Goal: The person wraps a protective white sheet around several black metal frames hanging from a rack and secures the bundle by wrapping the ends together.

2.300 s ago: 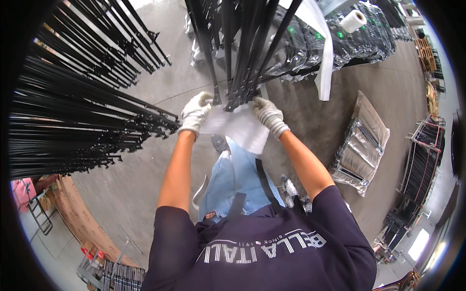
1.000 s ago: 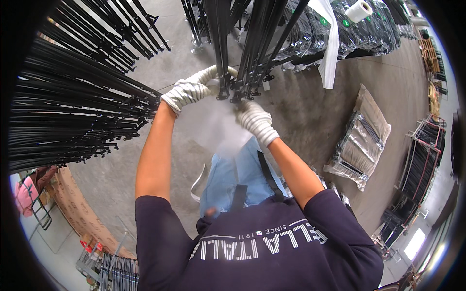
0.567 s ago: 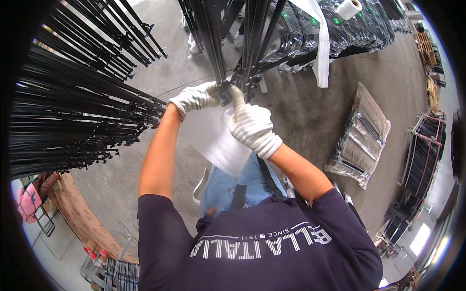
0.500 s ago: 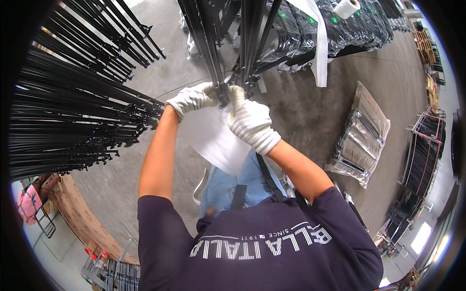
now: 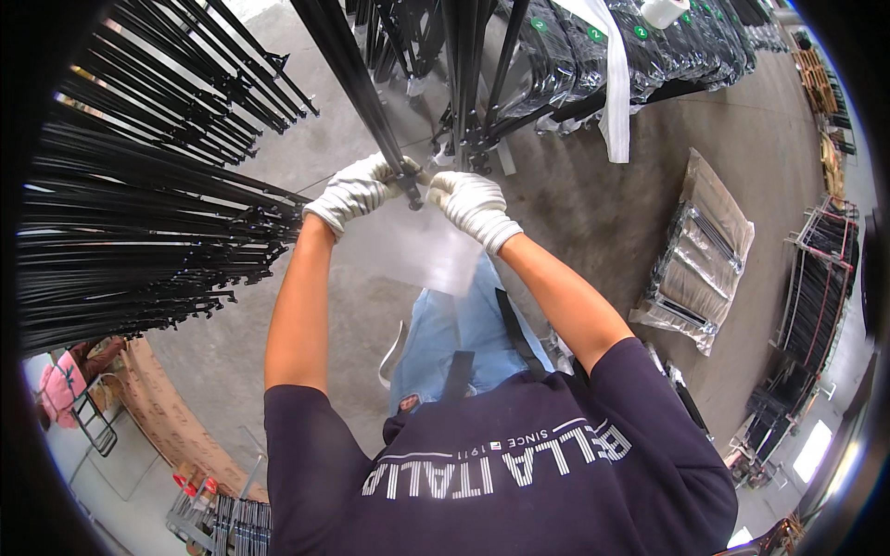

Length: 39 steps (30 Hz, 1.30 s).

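Note:
Both my hands wear white knit gloves. My left hand (image 5: pixel 355 195) is closed at the lower end of a narrow bundle of black metal bars (image 5: pixel 357 88), which slants down from the upper edge. Just right of the bar ends, my right hand (image 5: pixel 471 206) has its fingers curled in, apparently pinching the top edge of a thin white sheet (image 5: pixel 413 248). That sheet hangs below both hands, translucent and blurred by motion, in front of my jeans. Its upper edge by the bar ends is partly hidden by the gloves.
More black bars (image 5: pixel 468 83) stand right of the held ones. Dense rows of black bars (image 5: pixel 158 232) fill the left. Wrapped black frames (image 5: pixel 630 65) with a white roll (image 5: pixel 664 11) and hanging white strip (image 5: pixel 616 111) are upper right. A wrapped package (image 5: pixel 700 264) lies on the floor.
The held bars have swung left, away from the other upright bars. The right hand has turned and moved slightly off the bar ends, and the white sheet has lifted and shifted.

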### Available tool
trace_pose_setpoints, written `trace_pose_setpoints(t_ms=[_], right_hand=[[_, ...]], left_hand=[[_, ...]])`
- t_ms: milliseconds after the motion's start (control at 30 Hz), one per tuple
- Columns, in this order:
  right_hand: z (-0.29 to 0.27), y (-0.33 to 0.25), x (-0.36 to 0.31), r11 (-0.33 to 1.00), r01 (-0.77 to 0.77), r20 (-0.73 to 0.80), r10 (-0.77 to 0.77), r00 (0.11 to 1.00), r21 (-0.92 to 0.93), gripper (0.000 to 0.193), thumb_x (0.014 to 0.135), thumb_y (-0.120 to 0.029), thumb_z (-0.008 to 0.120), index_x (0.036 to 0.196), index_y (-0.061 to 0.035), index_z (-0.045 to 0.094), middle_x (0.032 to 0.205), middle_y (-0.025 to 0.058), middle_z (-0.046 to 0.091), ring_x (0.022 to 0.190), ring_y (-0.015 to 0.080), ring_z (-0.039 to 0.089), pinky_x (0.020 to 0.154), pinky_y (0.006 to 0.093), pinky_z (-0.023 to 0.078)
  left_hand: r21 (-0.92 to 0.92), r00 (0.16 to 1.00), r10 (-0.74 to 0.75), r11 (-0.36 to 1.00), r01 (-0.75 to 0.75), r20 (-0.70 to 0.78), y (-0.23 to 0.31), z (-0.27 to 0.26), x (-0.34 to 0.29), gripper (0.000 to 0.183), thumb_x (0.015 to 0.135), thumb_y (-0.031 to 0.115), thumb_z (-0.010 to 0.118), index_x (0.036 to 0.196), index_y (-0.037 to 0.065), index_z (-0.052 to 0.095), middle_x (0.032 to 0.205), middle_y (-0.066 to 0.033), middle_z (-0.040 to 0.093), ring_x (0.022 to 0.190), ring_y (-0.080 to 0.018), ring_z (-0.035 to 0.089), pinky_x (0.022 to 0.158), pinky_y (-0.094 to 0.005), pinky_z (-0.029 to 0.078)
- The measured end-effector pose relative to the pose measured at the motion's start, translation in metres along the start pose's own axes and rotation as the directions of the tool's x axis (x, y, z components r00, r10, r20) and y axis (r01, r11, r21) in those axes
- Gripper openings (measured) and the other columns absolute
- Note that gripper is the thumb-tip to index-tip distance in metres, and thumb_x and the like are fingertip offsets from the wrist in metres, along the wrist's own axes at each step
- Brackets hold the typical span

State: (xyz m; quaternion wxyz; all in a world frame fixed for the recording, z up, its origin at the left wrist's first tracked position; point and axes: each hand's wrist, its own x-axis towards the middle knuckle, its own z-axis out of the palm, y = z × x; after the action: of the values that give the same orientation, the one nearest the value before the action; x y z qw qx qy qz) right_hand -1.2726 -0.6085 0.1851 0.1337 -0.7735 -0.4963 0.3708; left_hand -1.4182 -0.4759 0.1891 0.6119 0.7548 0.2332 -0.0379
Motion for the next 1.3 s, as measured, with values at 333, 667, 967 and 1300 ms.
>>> trace_pose_setpoints(t_ms=[333,667,967,1300], right_hand=[[0.000,0.006,-0.002,0.980,0.183,0.165,-0.194,0.967,0.075,0.022,0.080,-0.027,0.050,0.100,-0.0178,0.057,0.093,0.0069,0.062,0.082,0.0269,0.058,0.071,0.0356,0.045],[0.023,0.005,0.015,0.968,-0.067,0.173,0.025,0.985,0.244,0.044,0.071,-0.038,0.059,0.108,-0.0154,0.059,0.090,0.0060,0.065,0.082,0.0207,0.061,0.073,0.0304,0.045],[0.019,-0.006,0.014,0.903,0.017,0.151,-0.090,0.984,0.430,0.028,0.074,-0.025,0.060,0.096,-0.0071,0.056,0.089,0.0105,0.062,0.080,0.0212,0.058,0.072,0.0311,0.043],[0.027,0.003,0.016,0.624,-0.034,0.205,-0.206,0.957,0.780,0.033,0.068,-0.019,0.070,0.097,-0.0084,0.056,0.082,-0.0009,0.056,0.076,0.0087,0.052,0.068,0.0234,0.042]], left_hand=[[0.037,0.991,-0.137,0.990,0.137,-0.004,-0.041,0.002,-0.009,0.031,0.072,0.006,0.062,0.102,0.014,0.063,0.090,-0.0031,0.066,0.085,-0.0159,0.061,0.076,-0.0281,0.046],[-0.006,0.980,-0.159,0.987,0.159,-0.121,-0.003,0.006,-0.026,0.027,0.072,-0.007,0.060,0.095,0.006,0.060,0.091,-0.0003,0.061,0.090,-0.0133,0.056,0.081,-0.0280,0.044],[-0.163,0.998,-0.028,0.986,0.019,-0.055,0.003,-0.004,-0.027,0.020,0.075,-0.003,0.059,0.093,0.006,0.060,0.083,-0.0013,0.059,0.083,-0.0128,0.057,0.081,-0.0271,0.044],[-0.344,0.994,-0.102,0.936,0.079,-0.049,0.008,-0.001,-0.037,0.038,0.071,-0.003,0.059,0.107,0.008,0.058,0.095,0.0008,0.058,0.090,-0.0095,0.053,0.082,-0.0253,0.042]])
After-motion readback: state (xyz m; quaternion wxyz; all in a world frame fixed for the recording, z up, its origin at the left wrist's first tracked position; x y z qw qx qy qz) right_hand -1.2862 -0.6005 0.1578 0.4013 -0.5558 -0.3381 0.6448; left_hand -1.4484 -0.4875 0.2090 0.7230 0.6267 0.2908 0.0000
